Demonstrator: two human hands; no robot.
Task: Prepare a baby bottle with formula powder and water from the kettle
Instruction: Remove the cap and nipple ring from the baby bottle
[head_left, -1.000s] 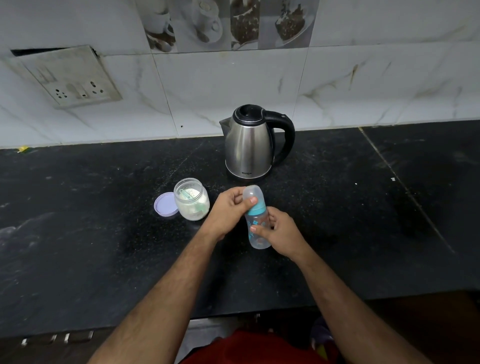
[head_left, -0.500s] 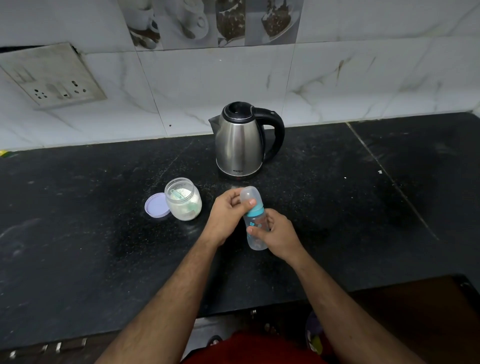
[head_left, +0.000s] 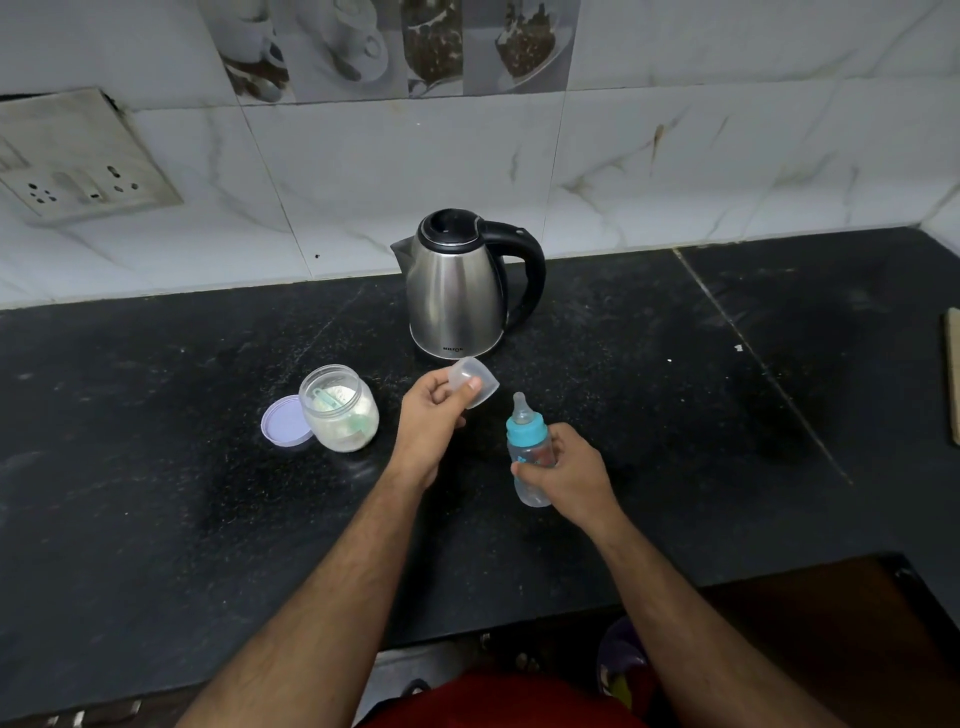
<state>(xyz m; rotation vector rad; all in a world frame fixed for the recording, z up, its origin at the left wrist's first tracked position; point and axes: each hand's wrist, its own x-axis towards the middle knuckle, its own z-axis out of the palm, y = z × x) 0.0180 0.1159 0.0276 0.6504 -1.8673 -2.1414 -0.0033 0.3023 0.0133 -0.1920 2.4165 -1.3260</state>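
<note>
Baby bottle (head_left: 531, 457) stands gripped in my right hand (head_left: 574, 475), teat bare. My left hand (head_left: 431, 418) pinches its clear cap (head_left: 474, 384), lifted beside the kettle (head_left: 460, 291)

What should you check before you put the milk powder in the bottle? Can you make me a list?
1. Clear cap off the bottle: ok, the left hand holds it.
2. Bottle held steady: ok, the right hand grips it upright.
3. Blue ring and teat unscrewed: not ok, still on.
4. Powder jar open: ok, its lid lies beside it.
5. Scoop in the jar: ok.
6. Water in the kettle: cannot tell, its lid is shut.
</note>
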